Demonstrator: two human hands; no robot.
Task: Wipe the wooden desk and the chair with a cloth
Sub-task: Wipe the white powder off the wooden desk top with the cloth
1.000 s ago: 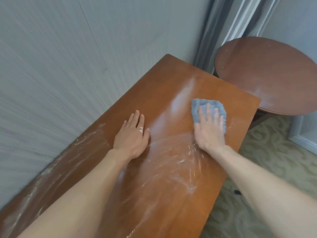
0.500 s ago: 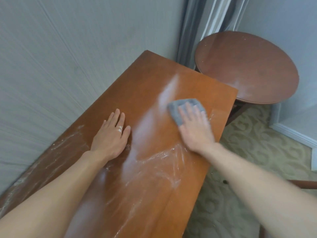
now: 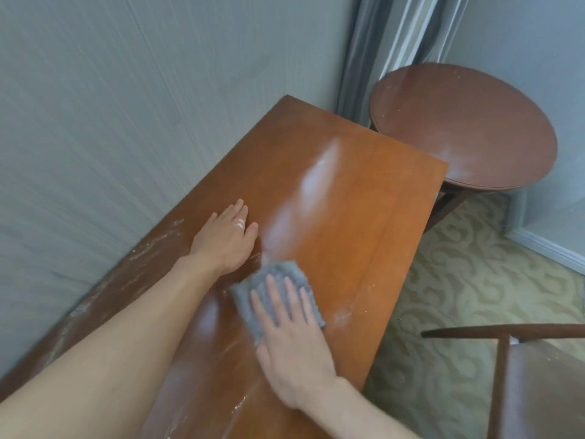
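Note:
The long wooden desk (image 3: 364, 198) runs along the wall, orange-brown, with white dusty smears on its near-left part. A grey-blue cloth (image 3: 272, 280) lies flat on the desk's middle. My right hand (image 3: 291, 340) presses down on it with fingers spread. My left hand (image 3: 226, 237) rests flat on the desk just left of the cloth, fingers together, with a white smudge on one finger. The dark wooden chair (image 3: 522, 375) shows at the lower right, only its backrest rail and seat in view.
A round dark-brown side table (image 3: 468, 128) stands just beyond the desk's far end, dusty on top. Grey curtains (image 3: 380, 42) hang in the corner. The grey wall (image 3: 110, 106) borders the desk's left side. Patterned carpet (image 3: 459, 296) lies between desk and chair.
My right hand has dragged the cloth back toward me and leftward, close to my left hand. The left hand stayed in place. The view shifted, bringing the chair into sight.

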